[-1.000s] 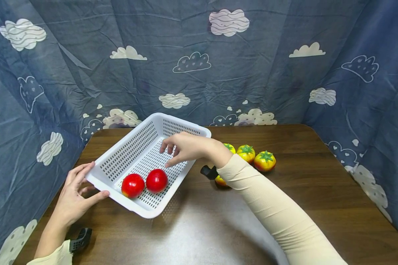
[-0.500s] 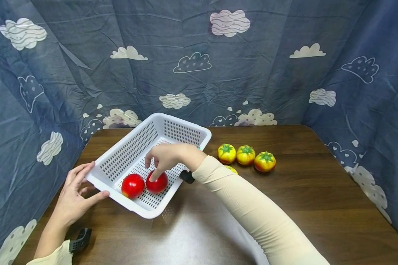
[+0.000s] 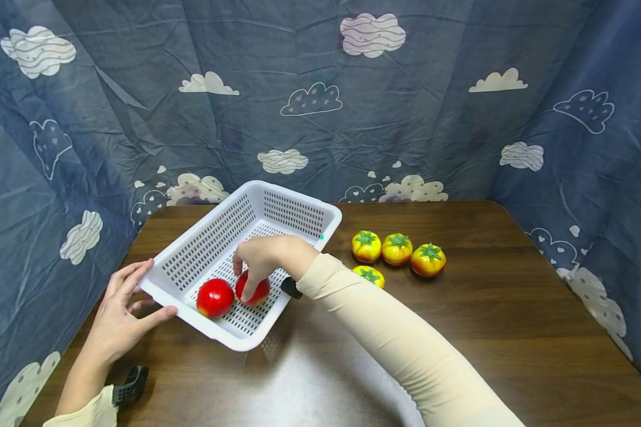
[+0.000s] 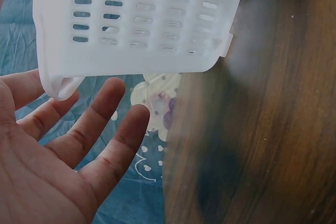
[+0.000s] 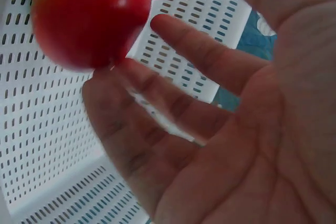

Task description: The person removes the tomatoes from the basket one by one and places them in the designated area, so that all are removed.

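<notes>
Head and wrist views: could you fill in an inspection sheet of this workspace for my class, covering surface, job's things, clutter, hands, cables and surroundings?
Surface: brown wood-grain table, with glare towards the front.
Job's things: white basket with two red fruits inside.
Clutter: four yellow-red fruits with green tops, on the table to the right of the basket.
Hands: left hand holds the basket's near-left corner; right hand is at the right-hand red fruit, firmness of grip unclear.
Cables: nothing seen.
Surroundings: blue cloud-print curtain behind and beside the table.
</notes>
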The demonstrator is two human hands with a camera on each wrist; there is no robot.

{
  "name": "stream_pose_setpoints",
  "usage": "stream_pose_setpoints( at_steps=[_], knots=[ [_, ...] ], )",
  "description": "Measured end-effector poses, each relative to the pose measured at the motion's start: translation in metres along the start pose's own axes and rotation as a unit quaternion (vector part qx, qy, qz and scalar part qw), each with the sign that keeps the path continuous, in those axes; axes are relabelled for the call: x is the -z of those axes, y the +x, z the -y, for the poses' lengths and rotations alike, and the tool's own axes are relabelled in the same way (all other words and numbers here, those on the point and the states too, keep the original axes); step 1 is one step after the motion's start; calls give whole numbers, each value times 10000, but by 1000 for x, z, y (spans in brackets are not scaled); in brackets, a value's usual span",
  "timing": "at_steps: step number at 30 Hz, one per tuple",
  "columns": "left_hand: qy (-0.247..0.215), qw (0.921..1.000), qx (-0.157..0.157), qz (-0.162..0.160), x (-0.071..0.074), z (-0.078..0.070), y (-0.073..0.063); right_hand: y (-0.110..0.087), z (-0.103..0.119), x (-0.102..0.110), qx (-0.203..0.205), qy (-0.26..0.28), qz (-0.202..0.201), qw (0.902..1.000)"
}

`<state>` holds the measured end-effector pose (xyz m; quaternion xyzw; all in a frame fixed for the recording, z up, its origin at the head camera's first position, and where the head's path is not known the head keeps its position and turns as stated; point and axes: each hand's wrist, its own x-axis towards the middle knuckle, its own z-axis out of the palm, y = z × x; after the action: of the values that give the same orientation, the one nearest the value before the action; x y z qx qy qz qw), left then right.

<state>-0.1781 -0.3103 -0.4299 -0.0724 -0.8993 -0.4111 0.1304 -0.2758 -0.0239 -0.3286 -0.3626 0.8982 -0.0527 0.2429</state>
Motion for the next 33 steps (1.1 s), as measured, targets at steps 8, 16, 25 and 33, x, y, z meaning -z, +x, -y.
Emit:
stream_pose_setpoints(
  at_steps=[8, 16, 25, 33],
  knots=[
    [-145, 9996, -217, -64, 0, 2, -1, 1, -2, 1, -239, -3, 129, 9996],
    [-168, 9995, -254, -82, -1, 4, -1, 3, -4, 2, -355, -216, 136, 9990],
    [-71, 9998, -167, 40, -5, -1, 3, -1, -9, 3, -674, -126, 243, 9974],
    [-140, 9997, -174, -66, -2, 3, 0, 2, -8, 8, -608, -141, 372, 9974]
  ],
)
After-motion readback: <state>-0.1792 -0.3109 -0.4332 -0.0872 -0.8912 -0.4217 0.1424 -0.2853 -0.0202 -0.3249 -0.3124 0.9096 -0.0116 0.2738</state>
